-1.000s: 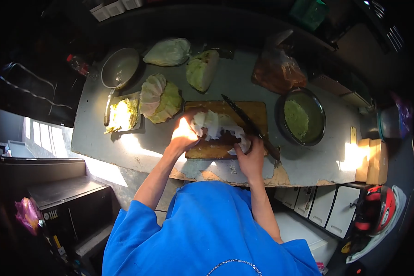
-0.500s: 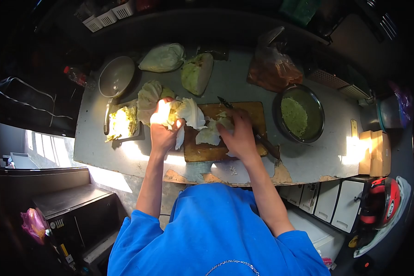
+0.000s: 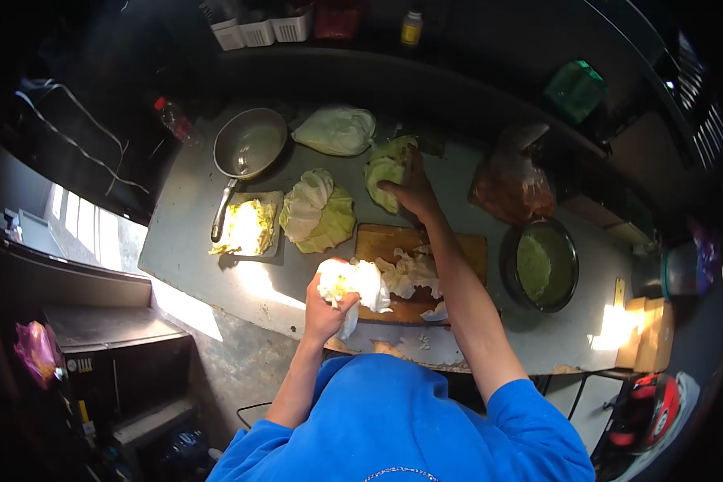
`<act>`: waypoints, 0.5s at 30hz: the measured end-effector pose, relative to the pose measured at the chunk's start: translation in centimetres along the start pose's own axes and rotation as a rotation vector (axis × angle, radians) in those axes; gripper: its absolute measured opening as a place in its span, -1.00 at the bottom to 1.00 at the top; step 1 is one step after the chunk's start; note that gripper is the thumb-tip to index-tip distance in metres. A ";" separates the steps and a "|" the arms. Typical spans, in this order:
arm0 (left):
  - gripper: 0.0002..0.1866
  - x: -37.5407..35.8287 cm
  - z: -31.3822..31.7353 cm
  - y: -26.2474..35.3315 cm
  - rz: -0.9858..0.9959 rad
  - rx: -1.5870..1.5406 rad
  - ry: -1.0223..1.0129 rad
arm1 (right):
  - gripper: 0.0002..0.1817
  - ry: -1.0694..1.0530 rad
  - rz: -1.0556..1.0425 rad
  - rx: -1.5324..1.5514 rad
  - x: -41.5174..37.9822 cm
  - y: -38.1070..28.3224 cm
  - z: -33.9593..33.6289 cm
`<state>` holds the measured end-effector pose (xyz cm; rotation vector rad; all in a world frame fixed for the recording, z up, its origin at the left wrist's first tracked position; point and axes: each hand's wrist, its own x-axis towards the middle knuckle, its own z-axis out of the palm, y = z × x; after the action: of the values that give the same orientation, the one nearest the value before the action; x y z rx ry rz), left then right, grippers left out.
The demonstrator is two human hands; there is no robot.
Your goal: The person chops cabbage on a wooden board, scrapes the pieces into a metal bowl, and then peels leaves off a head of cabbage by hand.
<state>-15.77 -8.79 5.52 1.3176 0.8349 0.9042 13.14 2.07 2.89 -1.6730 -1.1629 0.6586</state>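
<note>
My left hand (image 3: 327, 309) is closed around a bunch of torn cabbage leaves (image 3: 360, 283), brightly lit, at the left edge of the wooden cutting board (image 3: 377, 239). Reaching over the board, my right hand (image 3: 412, 186) grips a cut cabbage (image 3: 384, 175) at the back of the table, thumb on the near side and fingers on the far side. More loose leaf pieces (image 3: 414, 271) lie on the board. A pile of large cabbage leaves (image 3: 317, 210) rests left of it. My right forearm covers part of the board, and no knife shows.
A pan (image 3: 251, 145) and a tray of yellowish shredded leaves (image 3: 271, 233) are on the left. Behind lies a pale plastic bag (image 3: 336, 131). On the right stand a bag with reddish contents (image 3: 512, 189) and a dark bowl (image 3: 569, 273) holding chopped greens.
My right hand has left the board and taken hold of the cut cabbage behind it. My left hand, still holding leaves, has moved away from the leaf pile towards me. The view has shifted.
</note>
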 end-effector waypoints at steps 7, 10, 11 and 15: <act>-0.45 3.0 0.0 1.8 0.028 -0.085 -0.061 | 0.23 -0.344 0.024 0.032 -1.2 -2.0 -2.0; -0.42 5.4 0.1 2.0 0.156 -0.019 -0.046 | 0.21 -0.379 -0.024 -0.001 -1.9 -3.7 -1.6; -0.41 6.4 0.0 2.3 0.189 0.009 -0.072 | 0.21 -0.378 -0.024 0.002 -1.9 -3.5 -1.5; -0.40 10.4 1.2 5.2 0.354 0.246 -0.011 | 0.22 -0.355 -0.079 0.017 -2.2 -2.6 -1.2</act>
<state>-10.60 0.26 10.84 1.7198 0.7325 1.0932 12.19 -0.14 5.58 -1.5248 -1.4592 0.9385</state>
